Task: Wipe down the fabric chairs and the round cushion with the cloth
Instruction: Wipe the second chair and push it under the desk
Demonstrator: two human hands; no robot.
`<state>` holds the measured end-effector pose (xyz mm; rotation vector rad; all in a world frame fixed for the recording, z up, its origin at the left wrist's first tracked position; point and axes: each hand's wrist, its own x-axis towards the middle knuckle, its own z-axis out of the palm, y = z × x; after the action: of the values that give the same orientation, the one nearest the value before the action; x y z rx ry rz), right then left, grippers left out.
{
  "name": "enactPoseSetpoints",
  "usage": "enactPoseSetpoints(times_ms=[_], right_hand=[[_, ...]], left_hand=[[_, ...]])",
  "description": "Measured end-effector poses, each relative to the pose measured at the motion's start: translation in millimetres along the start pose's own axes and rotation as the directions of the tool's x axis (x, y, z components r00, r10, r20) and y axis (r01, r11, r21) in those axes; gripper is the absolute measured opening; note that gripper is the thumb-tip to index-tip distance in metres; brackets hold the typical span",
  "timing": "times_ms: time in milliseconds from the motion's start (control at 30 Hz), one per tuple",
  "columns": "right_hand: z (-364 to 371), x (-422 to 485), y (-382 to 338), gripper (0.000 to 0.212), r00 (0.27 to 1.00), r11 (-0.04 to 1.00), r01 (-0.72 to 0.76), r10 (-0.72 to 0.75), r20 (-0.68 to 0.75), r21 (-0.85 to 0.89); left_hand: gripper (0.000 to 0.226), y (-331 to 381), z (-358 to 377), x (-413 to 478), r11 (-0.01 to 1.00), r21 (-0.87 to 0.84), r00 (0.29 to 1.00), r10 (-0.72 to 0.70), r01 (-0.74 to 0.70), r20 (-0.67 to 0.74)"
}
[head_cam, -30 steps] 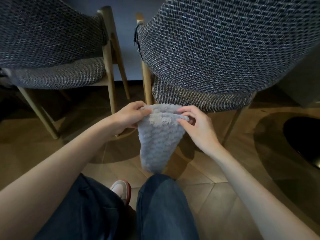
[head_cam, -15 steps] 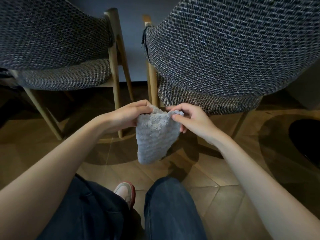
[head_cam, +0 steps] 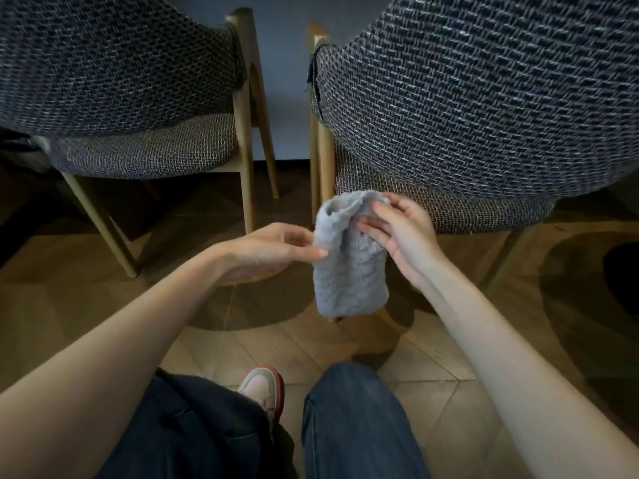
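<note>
The grey cloth [head_cam: 349,271] hangs in the air just in front of the right-hand chair [head_cam: 484,98], its long axis upright, folded loop on top and free end pointing at the floor [head_cam: 242,340]. The right hand [head_cam: 401,233] grips it near the top, probably bunching it into a wiping pad. The left hand [head_cam: 266,250] meets its side with the fingertips, but I cannot tell whether it pinches or only steadies.
</note>
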<state>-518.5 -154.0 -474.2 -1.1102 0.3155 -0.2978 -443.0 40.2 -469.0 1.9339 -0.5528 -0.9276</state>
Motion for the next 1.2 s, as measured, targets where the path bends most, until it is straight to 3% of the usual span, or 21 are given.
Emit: enactPoseSetpoints(times_ms=[33,100,167,233,300,433,533,600,700,767,900,1000,1067,1200], right_hand=[[-0.7,1.2,3.4,0.018,0.999,0.999,-0.008,0.01,-0.047,0.047],[-3.8,3.4,11.2,0.011,0.991,1.0,0.013,-0.009,-0.134,0.028],[-7.8,3.6,19.3,0.016,0.982,0.979,0.064,-0.095,-0.16,-0.192],[-9.1,3.4,27.2,0.021,0.977,0.903,0.137,-0.192,-0.097,-0.407],[-4.8,5.8,31.1,0.022,0.965,0.853,0.192,-0.253,-0.063,-0.486],[14.0,20.9,35.8,0.023,0.953,0.884,0.213,-0.282,-0.111,-0.417],[27.5,34.7,46.9,0.025,0.94,0.883,0.21,-0.3,-0.16,-0.42],[34.5,45.1,52.3,0.024,0.92,0.888,0.208,-0.32,-0.227,-0.411],[44.4,62.8,54.8,0.012,0.896,0.963,0.189,-0.249,-0.369,-0.19],[49.8,72.8,54.0,0.013,0.873,0.98,0.198,-0.184,-0.453,-0.016],[51.4,87.3,58.8,0.015,0.839,0.968,0.217,-0.12,-0.531,0.124],[45.5,93.6,65.3,0.017,0.83,0.965,0.229,-0.125,-0.543,0.127],[40.6,95.1,67.6,0.017,0.841,0.968,0.234,-0.152,-0.519,0.095],[36.3,94.5,70.5,0.015,0.852,0.97,0.236,-0.18,-0.491,0.053]], left_hand=[[0.028,-0.7,1.8,1.9,1.0,0.003,1.0,0.001,-0.001,-0.016],[0.019,-4.2,-1.0,5.5,0.994,-0.111,0.998,-0.009,0.002,-0.062],[0.02,-5.7,-7.0,9.3,0.978,-0.209,0.99,-0.031,0.001,-0.139],[0.023,-8.0,-12.0,14.7,0.989,-0.144,0.968,-0.028,-0.009,-0.25],[0.023,-8.7,-15.3,22.8,0.997,-0.073,0.928,0.009,-0.039,-0.374],[0.019,-5.4,-28.4,47.5,0.992,-0.031,0.818,0.084,-0.123,-0.569],[0.021,-8.2,-40.5,73.2,0.997,0.078,0.682,0.067,-0.015,-0.729],[0.019,-5.6,-46.4,89.5,0.996,0.061,0.623,0.089,-0.066,-0.777],[0.019,9.5,-50.6,112.4,0.953,-0.07,0.624,0.137,-0.295,-0.769],[0.018,20.8,-49.5,126.1,0.922,-0.133,0.62,0.133,-0.364,-0.773],[0.02,28.8,-37.8,149.1,0.876,-0.196,0.651,0.162,-0.441,-0.741],[0.015,19.4,-27.2,159.7,0.862,-0.094,0.665,0.311,-0.498,-0.679],[0.042,11.0,-22.8,169.9,0.842,-0.074,0.653,0.356,-0.535,-0.669],[0.062,16.5,-19.6,182.0,0.853,-0.138,0.576,0.212,-0.503,-0.79]])
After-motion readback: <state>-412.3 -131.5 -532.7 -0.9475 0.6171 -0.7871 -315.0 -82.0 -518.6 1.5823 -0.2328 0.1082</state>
